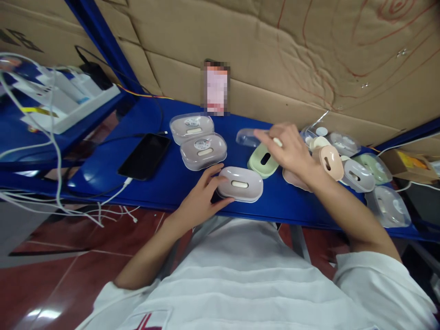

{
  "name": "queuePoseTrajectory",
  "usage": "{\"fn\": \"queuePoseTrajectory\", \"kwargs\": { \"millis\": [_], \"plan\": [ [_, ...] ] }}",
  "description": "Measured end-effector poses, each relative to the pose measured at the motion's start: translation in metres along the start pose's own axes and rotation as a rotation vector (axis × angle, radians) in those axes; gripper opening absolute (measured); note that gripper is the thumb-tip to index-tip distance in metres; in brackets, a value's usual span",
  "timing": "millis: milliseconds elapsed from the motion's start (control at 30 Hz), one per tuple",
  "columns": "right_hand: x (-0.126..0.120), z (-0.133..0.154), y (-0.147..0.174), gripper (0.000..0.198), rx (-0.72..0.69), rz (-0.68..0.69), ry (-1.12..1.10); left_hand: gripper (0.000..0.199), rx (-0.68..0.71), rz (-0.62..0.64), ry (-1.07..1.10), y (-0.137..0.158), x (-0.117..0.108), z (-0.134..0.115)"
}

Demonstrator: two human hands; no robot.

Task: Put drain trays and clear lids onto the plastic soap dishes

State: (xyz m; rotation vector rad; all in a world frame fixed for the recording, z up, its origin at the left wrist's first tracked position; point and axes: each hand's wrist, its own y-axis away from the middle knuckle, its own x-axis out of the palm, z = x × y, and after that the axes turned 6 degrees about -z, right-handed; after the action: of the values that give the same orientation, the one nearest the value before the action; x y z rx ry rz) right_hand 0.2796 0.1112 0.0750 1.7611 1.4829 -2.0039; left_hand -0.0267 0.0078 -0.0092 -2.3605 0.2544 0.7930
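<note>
My left hand grips the left end of a lilac soap dish, thumb along its near side and fingers over the rim. A cream bar fills the slot in its middle. Over a pale green dish, whose slot shows dark, is my right hand, slightly blurred. A small cream piece shows at its curled fingers. Its index fingertip reaches a clear plastic cover; whether it grips that is unclear. A pinkish dish is partly hidden under the right forearm.
Two covered, labelled dishes stand left of centre, beside a black phone with a white cable. Peach, grey and green dishes and covers crowd the right, including a peach dish. A blurred-out phone leans on the cardboard wall.
</note>
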Motion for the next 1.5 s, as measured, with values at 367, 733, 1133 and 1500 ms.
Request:
{"fn": "queuePoseTrajectory", "kwargs": {
  "millis": [367, 733, 1133, 1500],
  "plan": [
    [-0.011, 0.102, 0.06, 0.049, -0.083, 0.263, -0.325, 0.078, -0.069, 0.006, 0.08, 0.002, 0.003, 0.007],
    [0.007, 0.088, 0.069, 0.049, -0.057, 0.227, -0.436, 0.075, -0.063, 0.072, 0.071, -0.003, -0.006, 0.012],
    [0.008, 0.094, 0.076, 0.054, -0.094, 0.243, -0.332, 0.065, -0.099, 0.051, 0.056, 0.002, -0.002, 0.016],
    [0.008, 0.092, 0.08, 0.056, -0.045, 0.24, -0.342, 0.066, -0.056, 0.04, 0.04, 0.004, 0.002, 0.011]
  ]
}}
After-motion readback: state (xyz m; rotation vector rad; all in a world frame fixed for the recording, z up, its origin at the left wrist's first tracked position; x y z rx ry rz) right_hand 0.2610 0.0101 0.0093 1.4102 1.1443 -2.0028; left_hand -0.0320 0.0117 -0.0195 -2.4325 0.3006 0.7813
